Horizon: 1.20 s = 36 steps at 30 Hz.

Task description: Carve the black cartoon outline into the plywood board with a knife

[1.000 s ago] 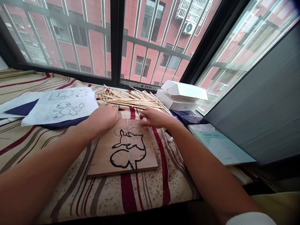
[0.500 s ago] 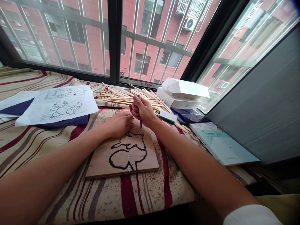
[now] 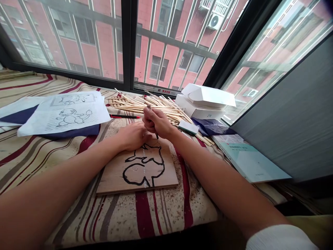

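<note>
A brown wooden board (image 3: 114,175) with a black cartoon outline (image 3: 145,166) lies on the striped cloth in front of me. My right hand (image 3: 157,123) is closed in a fist round a thin dark tool, its tip pointing down at the board's far edge. My left hand (image 3: 132,136) rests on the board's far part, fingers curled beside the right hand, nothing visible in it.
A pile of thin wooden sticks (image 3: 153,106) and a red pencil (image 3: 125,116) lie beyond the board. Printed drawings on paper (image 3: 65,114) are at the left, white boxes (image 3: 205,102) and a pale booklet (image 3: 249,159) at the right. Sawdust covers the striped cloth (image 3: 166,208).
A second ago both hands lay flat at the board's far edge. My right hand has since picked up the thin tool and holds it upright; my left hand moved in beside it.
</note>
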{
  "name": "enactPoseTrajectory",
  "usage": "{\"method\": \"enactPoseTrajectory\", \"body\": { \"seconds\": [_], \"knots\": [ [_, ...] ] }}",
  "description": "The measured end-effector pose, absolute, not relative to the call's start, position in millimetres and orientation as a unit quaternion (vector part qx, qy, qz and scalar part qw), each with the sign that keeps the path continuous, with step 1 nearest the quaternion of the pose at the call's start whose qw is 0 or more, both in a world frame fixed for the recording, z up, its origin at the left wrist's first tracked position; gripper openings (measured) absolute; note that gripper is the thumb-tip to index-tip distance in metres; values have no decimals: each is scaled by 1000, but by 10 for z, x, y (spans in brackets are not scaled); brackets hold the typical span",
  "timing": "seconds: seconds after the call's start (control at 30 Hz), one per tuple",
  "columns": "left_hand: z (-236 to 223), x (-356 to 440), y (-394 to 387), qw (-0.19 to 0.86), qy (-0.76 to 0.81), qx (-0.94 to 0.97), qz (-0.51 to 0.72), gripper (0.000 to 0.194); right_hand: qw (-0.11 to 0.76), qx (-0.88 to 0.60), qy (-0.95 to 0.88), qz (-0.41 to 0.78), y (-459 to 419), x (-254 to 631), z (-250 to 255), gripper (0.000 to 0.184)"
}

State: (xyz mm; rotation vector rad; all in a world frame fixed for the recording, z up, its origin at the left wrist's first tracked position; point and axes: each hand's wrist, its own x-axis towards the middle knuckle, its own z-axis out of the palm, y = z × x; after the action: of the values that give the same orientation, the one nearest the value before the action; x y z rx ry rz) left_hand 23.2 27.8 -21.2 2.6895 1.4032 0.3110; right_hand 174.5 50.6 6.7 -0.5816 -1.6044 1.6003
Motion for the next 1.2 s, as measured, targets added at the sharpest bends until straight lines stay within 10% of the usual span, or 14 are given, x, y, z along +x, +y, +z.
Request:
{"method": "enactPoseTrajectory", "body": {
  "seconds": [0.17,0.33,0.53,0.77,0.97,1.2],
  "knots": [
    [-207,254,284,42,471,878,75,50,330,-222,-611,685,591,1715,63,53],
    [-235,261,324,28,482,874,59,57,447,-316,-535,643,659,1645,14,52],
    [-245,243,365,47,453,888,67,53,329,-211,-578,716,626,1769,51,56],
    [-317,218,423,42,465,882,68,60,493,-323,-497,638,655,1694,-2,57],
    [-217,249,389,36,430,901,40,54,340,-221,-561,722,651,1794,31,60],
    [-260,260,401,12,471,882,10,67,494,-346,-458,653,691,1701,-30,59]
  ]
}}
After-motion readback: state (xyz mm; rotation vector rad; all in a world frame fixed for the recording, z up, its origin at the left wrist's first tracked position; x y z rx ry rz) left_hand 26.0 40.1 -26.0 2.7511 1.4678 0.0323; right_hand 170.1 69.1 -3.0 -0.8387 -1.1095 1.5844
